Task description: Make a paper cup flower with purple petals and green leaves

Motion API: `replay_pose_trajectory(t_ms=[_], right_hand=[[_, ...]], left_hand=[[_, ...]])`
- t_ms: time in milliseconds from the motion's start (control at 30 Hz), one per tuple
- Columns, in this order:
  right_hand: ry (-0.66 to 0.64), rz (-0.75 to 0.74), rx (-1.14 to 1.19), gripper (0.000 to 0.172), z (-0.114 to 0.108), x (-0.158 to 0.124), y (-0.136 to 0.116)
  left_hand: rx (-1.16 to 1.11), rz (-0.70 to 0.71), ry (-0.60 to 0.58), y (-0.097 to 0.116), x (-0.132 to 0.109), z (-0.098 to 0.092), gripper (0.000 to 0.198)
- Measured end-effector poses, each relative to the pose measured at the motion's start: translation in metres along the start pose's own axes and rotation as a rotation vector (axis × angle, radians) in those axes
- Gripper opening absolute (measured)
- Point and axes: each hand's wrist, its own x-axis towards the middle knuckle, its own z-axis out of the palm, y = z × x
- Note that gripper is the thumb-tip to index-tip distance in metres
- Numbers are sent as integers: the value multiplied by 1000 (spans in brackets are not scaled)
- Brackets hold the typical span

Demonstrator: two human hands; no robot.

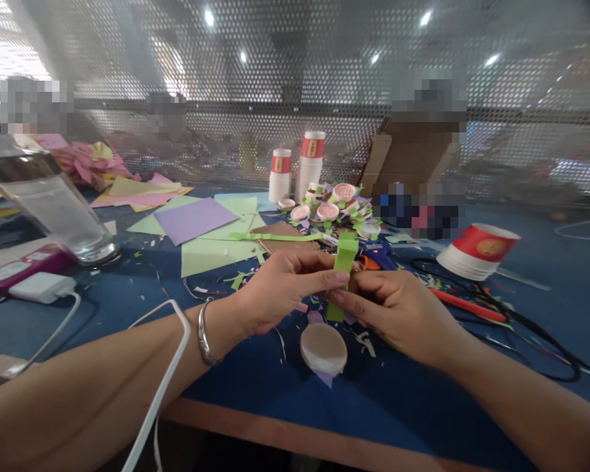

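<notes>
My left hand point(280, 288) and my right hand point(398, 311) meet above the blue table point(423, 406), both pinching a folded strip of green paper point(345, 257) that stands up between the fingertips. A silver bangle circles my left wrist. Just below the hands a round white cup bottom point(323, 348) rests on a purple paper scrap. Small paper cuttings lie scattered around it.
Sheets of green and purple paper point(196, 219) lie behind, beside a pile of cut cup pieces point(337, 210) and two stacks of red-and-white cups point(309, 164). A tipped cup stack point(476, 252), black cables, a glass jar point(54, 203) and a white charger point(42, 286) surround the hands.
</notes>
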Motion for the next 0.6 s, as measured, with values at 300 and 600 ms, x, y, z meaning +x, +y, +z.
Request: replay_pose_trajectory(t_ms=[300, 600], right_hand=[[223, -24, -123, 36, -3, -6, -1], [399, -71, -74, 21, -5, -3, -7]], left_hand=[[257, 64, 85, -3, 0, -7, 34], [489, 150, -35, 3, -3, -7, 28]])
